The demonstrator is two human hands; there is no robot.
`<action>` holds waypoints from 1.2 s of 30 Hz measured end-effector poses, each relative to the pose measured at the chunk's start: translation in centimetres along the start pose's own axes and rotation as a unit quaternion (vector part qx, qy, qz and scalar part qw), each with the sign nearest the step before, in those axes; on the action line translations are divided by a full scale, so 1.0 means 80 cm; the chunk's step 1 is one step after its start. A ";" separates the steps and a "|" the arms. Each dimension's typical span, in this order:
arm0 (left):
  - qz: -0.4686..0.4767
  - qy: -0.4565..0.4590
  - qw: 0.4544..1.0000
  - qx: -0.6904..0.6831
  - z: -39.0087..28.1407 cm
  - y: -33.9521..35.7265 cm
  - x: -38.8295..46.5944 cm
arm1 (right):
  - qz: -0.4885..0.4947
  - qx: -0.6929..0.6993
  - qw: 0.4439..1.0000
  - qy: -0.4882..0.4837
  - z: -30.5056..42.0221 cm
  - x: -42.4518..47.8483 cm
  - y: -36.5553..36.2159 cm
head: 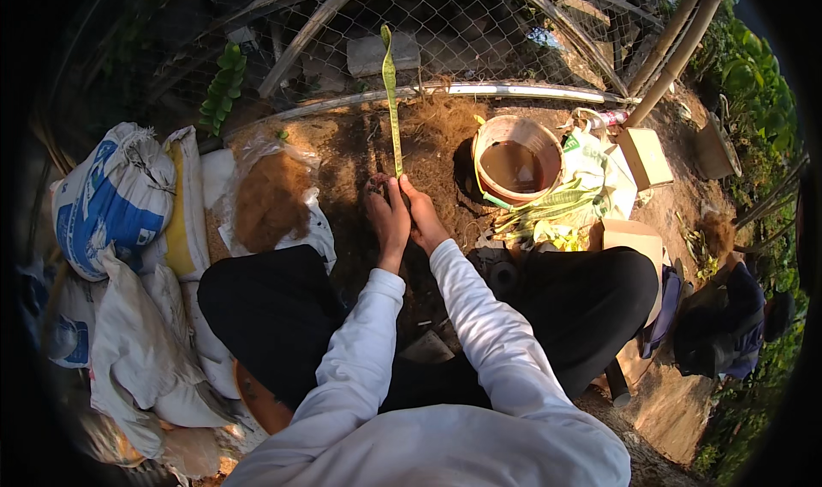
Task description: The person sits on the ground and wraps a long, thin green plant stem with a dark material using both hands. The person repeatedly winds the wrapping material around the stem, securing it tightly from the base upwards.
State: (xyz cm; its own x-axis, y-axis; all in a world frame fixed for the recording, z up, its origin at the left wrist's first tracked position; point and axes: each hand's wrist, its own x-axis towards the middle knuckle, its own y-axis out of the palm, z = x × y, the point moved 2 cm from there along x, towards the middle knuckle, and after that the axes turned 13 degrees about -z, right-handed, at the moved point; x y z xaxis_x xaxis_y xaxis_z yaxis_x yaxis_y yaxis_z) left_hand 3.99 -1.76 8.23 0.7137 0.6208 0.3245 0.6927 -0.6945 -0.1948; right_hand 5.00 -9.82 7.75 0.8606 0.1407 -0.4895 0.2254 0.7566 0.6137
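Note:
A single upright snake plant leaf [390, 95], green with yellowish edges, rises from between my two hands. My left hand [390, 227] is closed around a dark, reddish-brown clump [377, 184] at the leaf's base; whether it is fibre or soil I cannot tell. The fingers of my right hand [424, 217] pinch the lower end of the leaf, right beside the left fingertips. Left of the hands, a heap of brown coir fibre [273, 194] lies on clear and white plastic. To the right stands a bucket [514, 127] with murky brown water inside.
More snake plant leaves [559, 201] lie beside the bucket, near a cardboard box [645, 156]. Stuffed woven sacks [115, 198] crowd the left. A chain-link fence [462, 31] runs across the front. Loose fibre [443, 117] lies before it. Another person [732, 323] is at the far right.

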 end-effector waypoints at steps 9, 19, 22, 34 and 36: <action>0.027 -0.060 0.997 -0.030 0.028 0.002 0.006 | -0.023 -0.032 0.999 -0.037 -0.016 0.010 -0.003; -0.014 -0.333 0.912 -0.239 0.060 -0.005 0.026 | 0.068 -0.089 0.994 0.016 0.019 -0.009 0.001; -0.007 -0.366 0.897 -0.247 0.051 -0.002 0.017 | 0.038 -0.063 0.997 -0.017 0.007 0.000 0.001; -0.037 -0.132 0.986 -0.100 -0.007 -0.007 -0.002 | 0.009 0.019 1.000 0.012 -0.002 -0.014 0.006; -0.043 -0.109 0.991 -0.067 0.001 -0.006 0.004 | 0.021 0.028 0.999 0.024 -0.006 -0.009 0.007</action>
State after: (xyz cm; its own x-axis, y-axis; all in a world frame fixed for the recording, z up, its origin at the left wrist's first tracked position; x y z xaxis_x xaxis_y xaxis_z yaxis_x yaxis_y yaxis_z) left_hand 3.87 -1.20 8.32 0.6682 0.7336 0.1235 0.7423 -0.6685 -0.0454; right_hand 4.29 -9.19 8.21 0.8473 0.2034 -0.4906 0.2158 0.7121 0.6681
